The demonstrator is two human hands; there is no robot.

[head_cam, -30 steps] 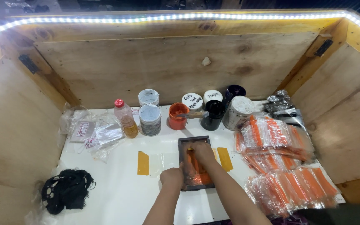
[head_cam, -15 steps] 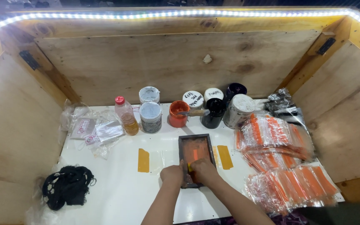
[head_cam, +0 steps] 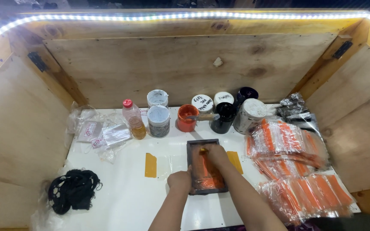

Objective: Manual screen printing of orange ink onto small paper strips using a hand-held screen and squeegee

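Note:
A small dark-framed printing screen [head_cam: 190, 159] lies flat on the white tabletop [head_cam: 125, 201], its mesh smeared with orange ink [head_cam: 206, 177]. My left hand [head_cam: 180, 179] clamps the frame's left edge near its front corner. At the far end of the mesh, my right hand [head_cam: 215, 155] is closed on a small scraper and presses it down. The fingers hide nearly all of the scraper. Two orange tape strips [head_cam: 150, 165] [head_cam: 235, 161] lie on the table either side of the frame.
Behind the frame stand an open orange paint jar with a brush across it [head_cam: 187, 118], several lidded jars [head_cam: 158, 121], a black pot [head_cam: 223, 119] and a bottle of amber liquid [head_cam: 133, 119]. Bagged orange items [head_cam: 287, 141] are piled at right, plastic bags [head_cam: 101, 132] and a black cord bundle [head_cam: 71, 192] at left. Plywood walls enclose the table.
My right hand pulled the scraper down to the frame's near end, then pushed it back up to the far end. The left hand stayed on the frame's left edge.

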